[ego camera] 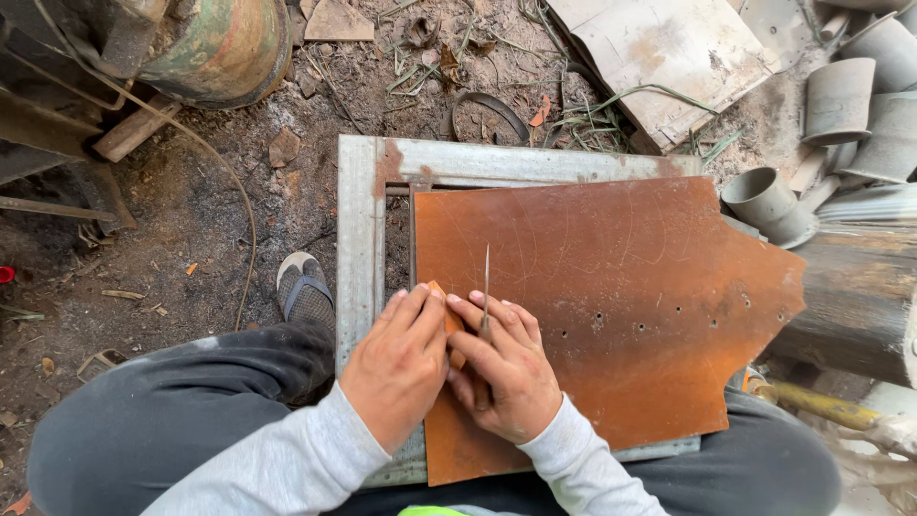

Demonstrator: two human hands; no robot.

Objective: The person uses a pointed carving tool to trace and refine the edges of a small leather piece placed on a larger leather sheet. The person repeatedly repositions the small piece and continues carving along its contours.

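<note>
A rusty orange metal sheet [611, 306] with a notched right edge and a few small holes lies on a grey metal frame [361, 239]. My right hand [506, 368] grips a thin pointed metal scriber [486, 282], its tip pointing away from me over the sheet. My left hand [399, 363] presses flat on the sheet's left edge, fingers on a small orange piece [441, 298] wedged between both hands. Both hands touch each other near the sheet's near-left corner.
My legs in dark trousers sit either side of the frame, one sandalled foot [306, 291] on the dirt. Grey metal pipe fittings [841, 96] lie at the right, a metal plate [669, 48] behind, a rusty drum [210, 48] at the far left, a log [860, 296] at right.
</note>
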